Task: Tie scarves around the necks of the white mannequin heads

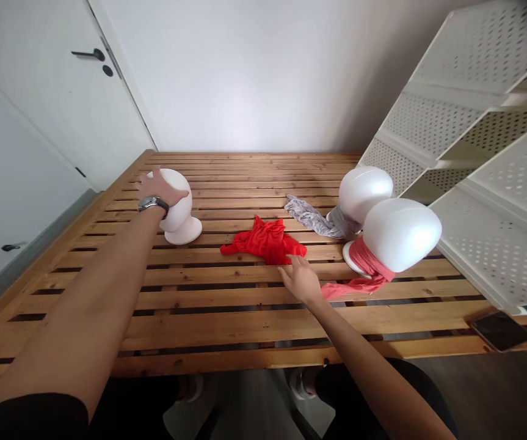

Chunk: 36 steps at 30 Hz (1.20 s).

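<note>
A bare white mannequin head [181, 211] stands upright on the slats at the left. My left hand [160, 188], with a wristwatch on its wrist, lies against the upper side of this head, thumb and fingers spread. Crumpled in the middle is a bright red cloth [263, 240], perhaps a scarf. At its near right edge my right hand [300, 278] is palm down with the fingers apart, the fingertips at the fabric. Whether they touch it or hover just over it I cannot tell.
Two more white heads stand at the right: one [366, 190] with a grey scarf [313, 217] round its neck, the nearer [400, 232] with a coral scarf [368, 266]. White perforated shelving [465, 140] borders the right side. A dark phone-like slab [501, 330] lies at the front right.
</note>
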Available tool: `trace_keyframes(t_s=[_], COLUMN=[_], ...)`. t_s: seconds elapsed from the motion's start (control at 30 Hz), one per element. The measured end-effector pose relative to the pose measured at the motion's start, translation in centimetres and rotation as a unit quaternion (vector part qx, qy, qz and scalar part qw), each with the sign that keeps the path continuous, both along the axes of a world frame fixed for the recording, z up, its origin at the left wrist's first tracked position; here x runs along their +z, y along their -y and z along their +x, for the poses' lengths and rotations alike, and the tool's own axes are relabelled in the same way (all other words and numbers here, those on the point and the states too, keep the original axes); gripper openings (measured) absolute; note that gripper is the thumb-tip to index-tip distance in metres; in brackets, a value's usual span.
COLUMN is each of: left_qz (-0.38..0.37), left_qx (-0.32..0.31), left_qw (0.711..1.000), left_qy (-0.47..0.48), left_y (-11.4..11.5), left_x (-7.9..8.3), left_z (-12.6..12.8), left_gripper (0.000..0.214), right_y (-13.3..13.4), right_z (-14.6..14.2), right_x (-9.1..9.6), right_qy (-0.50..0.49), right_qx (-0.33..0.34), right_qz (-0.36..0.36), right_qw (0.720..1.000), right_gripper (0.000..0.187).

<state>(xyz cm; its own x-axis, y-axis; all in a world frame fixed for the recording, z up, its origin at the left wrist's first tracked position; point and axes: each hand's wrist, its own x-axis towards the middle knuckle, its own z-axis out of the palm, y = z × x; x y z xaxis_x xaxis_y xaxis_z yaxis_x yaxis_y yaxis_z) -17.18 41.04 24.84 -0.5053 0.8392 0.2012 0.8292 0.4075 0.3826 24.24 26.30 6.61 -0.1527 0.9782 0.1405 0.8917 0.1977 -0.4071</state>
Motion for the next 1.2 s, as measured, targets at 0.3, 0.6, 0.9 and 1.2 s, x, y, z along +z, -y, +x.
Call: trace_keyframes(t_s=[0.3, 0.6, 0.9, 1.2], left_qz=[0.069, 0.073, 0.067, 0.05], left_qx=[-0.057, -0.094, -0.104, -0.147], left_qw=[0.994, 0.993, 0.992, 0.987], left_qy=[-0.065, 0.0, -0.013, -0.032], left_y=[6.4, 18.3, 20.0, 22.0], left_x=[4.0, 0.1, -2.5, -2.1], left_z=[3.8, 17.6, 24.0, 24.4], left_gripper=[0.118, 0.104, 0.1, 0.107], right_y=[-8.0, -11.9, -10.5, -2.5], right_z=[-5.5, 0.8, 5.1, 6.7], right_x=[1.0, 13.0, 28.3, 41.3], right_qy=[0.069, -0.053, -0.274, -0.266], right_qx=[-0.113, -0.142, -0.009, 0.081], right_qz=[-0.071, 0.065, 0.283, 0.266], right_qw=[0.989, 0.986, 0.919, 0.923], right_gripper=[0.031, 0.026, 0.018, 0.018])
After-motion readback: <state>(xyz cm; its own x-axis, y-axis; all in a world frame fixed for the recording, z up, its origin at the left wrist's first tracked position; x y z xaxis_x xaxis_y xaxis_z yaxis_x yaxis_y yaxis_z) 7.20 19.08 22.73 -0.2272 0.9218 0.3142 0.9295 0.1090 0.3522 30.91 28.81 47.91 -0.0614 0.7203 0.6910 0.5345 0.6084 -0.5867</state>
